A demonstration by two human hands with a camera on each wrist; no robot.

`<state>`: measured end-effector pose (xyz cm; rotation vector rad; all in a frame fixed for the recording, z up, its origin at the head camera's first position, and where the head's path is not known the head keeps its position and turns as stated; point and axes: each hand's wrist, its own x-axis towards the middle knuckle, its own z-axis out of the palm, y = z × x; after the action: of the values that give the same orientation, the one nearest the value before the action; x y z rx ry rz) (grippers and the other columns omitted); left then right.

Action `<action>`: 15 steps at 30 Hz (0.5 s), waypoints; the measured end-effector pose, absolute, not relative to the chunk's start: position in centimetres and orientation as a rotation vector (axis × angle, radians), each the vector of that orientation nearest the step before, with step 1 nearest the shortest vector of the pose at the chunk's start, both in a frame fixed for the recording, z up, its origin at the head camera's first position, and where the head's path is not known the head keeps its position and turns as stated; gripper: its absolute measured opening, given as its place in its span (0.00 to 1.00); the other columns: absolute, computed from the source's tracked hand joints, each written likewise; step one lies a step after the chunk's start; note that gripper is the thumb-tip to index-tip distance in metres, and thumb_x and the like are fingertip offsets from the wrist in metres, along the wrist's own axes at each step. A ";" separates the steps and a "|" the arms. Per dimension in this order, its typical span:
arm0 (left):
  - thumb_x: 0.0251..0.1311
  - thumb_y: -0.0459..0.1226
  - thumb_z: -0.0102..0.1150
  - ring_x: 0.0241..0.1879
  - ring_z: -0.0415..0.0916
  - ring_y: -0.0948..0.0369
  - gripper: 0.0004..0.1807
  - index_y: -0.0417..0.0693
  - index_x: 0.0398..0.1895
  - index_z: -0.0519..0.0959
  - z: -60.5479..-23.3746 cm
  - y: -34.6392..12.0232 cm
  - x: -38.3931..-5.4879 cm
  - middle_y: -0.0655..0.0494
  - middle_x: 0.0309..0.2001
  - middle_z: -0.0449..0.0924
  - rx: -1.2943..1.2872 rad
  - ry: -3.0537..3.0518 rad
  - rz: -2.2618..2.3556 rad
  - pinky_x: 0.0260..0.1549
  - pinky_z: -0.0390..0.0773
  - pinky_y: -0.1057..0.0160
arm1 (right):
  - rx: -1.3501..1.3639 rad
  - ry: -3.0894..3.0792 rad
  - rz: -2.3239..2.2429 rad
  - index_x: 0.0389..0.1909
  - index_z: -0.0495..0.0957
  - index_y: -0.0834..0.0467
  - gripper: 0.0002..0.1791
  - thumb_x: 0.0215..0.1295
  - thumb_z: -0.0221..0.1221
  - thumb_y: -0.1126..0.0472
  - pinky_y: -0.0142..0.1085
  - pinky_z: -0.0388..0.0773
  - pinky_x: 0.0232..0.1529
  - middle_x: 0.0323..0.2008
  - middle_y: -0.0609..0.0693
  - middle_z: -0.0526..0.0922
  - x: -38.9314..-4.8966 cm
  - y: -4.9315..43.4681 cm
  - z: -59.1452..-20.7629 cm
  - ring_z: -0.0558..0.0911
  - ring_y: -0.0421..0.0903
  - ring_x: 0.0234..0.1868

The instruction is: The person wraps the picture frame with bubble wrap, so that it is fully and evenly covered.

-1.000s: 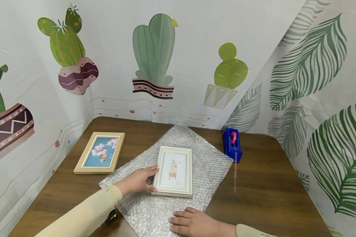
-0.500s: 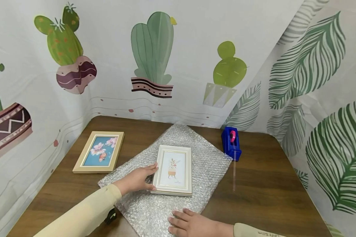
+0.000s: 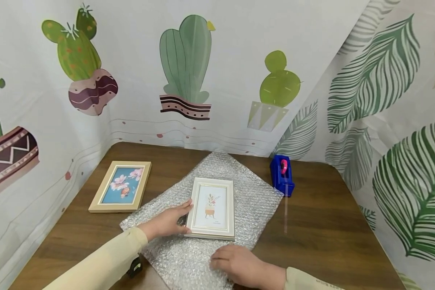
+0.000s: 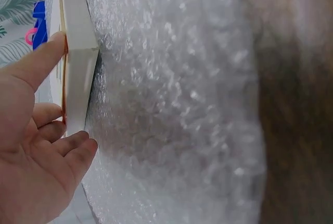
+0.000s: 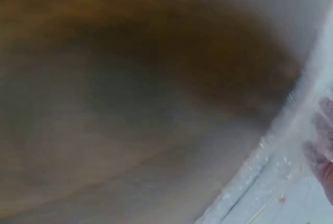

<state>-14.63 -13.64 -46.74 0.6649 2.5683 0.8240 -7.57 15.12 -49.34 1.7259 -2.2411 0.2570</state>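
A white picture frame (image 3: 213, 207) with a potted-plant print lies face up on a sheet of bubble wrap (image 3: 255, 193), which is turned cornerwise on the table. My left hand (image 3: 168, 221) touches the frame's left side, thumb at the lower corner. In the left wrist view the thumb and fingers of this hand (image 4: 31, 151) rest loosely along the frame's edge. Below the frame, my right hand (image 3: 239, 264) has curled fingers at the near part of the wrap. The right wrist view shows the raised wrap (image 5: 270, 172), with fingertips faintly visible through it.
A wooden-rimmed picture frame (image 3: 120, 187) with a flower print lies on the left of the brown table (image 3: 322, 225). At the back right stands a blue tape dispenser (image 3: 282, 177), a strip of clear tape hanging forward. A small black object (image 3: 134, 266) sits beside the left sleeve.
My right hand lay flat with spread fingers on the bubble wrap; now its fingers are curled and the near part of the wrap is lifted. My left hand and the white frame stay put.
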 end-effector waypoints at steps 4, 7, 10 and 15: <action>0.61 0.41 0.70 0.76 0.60 0.37 0.44 0.29 0.75 0.62 -46.7 -13.4 -14.1 0.35 0.80 0.53 0.646 2.567 0.860 0.74 0.64 0.40 | 1.492 -2.385 0.458 0.43 0.87 0.53 0.18 0.48 0.71 0.69 0.26 0.83 0.46 0.38 0.42 0.90 -8.4 14.5 -48.4 0.87 0.37 0.39; 0.61 0.38 0.69 0.75 0.63 0.37 0.40 0.29 0.73 0.64 -46.7 -13.3 -13.7 0.35 0.79 0.56 0.634 2.609 0.863 0.72 0.66 0.41 | 1.295 -2.546 0.662 0.41 0.88 0.56 0.10 0.58 0.68 0.68 0.27 0.84 0.41 0.35 0.46 0.91 -8.9 14.1 -47.5 0.88 0.39 0.36; 0.64 0.27 0.62 0.72 0.66 0.35 0.32 0.27 0.71 0.67 -46.7 -13.2 -13.4 0.32 0.77 0.59 0.688 2.645 0.849 0.70 0.69 0.40 | 1.076 -2.670 0.920 0.40 0.88 0.60 0.06 0.66 0.64 0.66 0.28 0.84 0.36 0.32 0.51 0.91 -9.7 13.7 -46.8 0.87 0.41 0.31; 0.57 0.12 0.46 0.72 0.65 0.33 0.33 0.26 0.70 0.68 -46.6 -13.3 -13.8 0.29 0.76 0.59 0.762 2.624 0.845 0.69 0.68 0.39 | 0.775 -2.739 1.215 0.42 0.87 0.64 0.08 0.68 0.62 0.65 0.28 0.85 0.36 0.31 0.54 0.91 -11.0 13.4 -46.5 0.87 0.43 0.29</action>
<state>-13.75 -13.34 -46.60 0.7616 2.6237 0.8452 -11.01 13.39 -46.53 0.7750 -2.7387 1.2153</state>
